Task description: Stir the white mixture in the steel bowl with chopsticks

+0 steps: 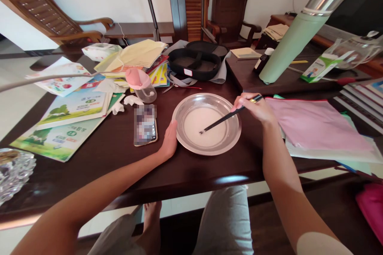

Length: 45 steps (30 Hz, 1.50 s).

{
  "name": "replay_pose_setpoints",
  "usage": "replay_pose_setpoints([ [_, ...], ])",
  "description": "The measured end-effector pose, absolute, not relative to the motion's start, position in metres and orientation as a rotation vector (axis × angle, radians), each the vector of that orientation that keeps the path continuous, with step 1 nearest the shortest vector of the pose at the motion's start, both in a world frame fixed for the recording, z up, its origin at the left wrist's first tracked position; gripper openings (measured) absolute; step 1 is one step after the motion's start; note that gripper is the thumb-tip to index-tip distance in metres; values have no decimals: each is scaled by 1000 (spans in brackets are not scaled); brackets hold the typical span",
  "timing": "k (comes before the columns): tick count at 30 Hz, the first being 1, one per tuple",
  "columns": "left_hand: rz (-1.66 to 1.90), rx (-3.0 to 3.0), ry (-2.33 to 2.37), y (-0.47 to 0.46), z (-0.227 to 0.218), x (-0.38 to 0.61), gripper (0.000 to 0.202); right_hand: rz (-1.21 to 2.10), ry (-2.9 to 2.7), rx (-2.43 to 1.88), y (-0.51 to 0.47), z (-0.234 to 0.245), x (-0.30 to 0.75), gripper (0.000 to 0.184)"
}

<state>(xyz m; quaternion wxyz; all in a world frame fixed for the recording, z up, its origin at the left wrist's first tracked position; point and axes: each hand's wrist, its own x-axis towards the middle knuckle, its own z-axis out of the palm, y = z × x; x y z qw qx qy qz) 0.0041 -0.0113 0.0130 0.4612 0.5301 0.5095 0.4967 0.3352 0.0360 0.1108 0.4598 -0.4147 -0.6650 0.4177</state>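
A shallow metal bowl point(227, 143) with a white mixture in it sits on the dark wooden table point(191, 171) in front of me. My right hand point(254, 107) is closed on a pair of black chopsticks point(223, 119), whose tips dip into the white mixture near the bowl's middle. My left hand point(169, 141) rests against the bowl's left rim, fingers together and lying along the edge. A phone point(145, 124) lies face up just left of that hand.
Children's books point(74, 107) and papers cover the table's left side, beside a pink-lidded cup point(142, 84). A black case point(194, 63) lies behind the bowl. A green flask point(299, 36) and pink folders point(314, 123) are on the right. A glass dish point(12, 171) sits far left.
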Motion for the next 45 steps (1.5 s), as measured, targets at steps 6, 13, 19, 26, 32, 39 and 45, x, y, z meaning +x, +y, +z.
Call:
replay_pose_setpoints([
  [6, 1237, 1300, 1268, -12, 16, 4, 75, 905, -1584, -1061, 36, 115, 333, 50],
  [13, 1234, 1299, 1254, -12, 14, 4, 75, 979, -1605, -1039, 35, 113, 339, 53],
  [19, 1234, 1267, 1254, -11, 12, 3, 73, 937, -1618, -1033, 37, 113, 326, 49],
  [26, 1234, 1305, 1230, -13, 20, 5, 72, 915, -1542, -1040, 37, 110, 344, 55],
  [32, 1243, 1291, 1245, -12, 15, 3, 72, 961, -1659, -1020, 36, 113, 324, 52],
  [39, 1230, 1308, 1246, -12, 15, 3, 77, 819, -1500, -1079, 38, 112, 348, 56],
  [45, 1233, 1286, 1264, -10, 9, 2, 72, 992, -1658, -1009, 35, 113, 324, 52],
])
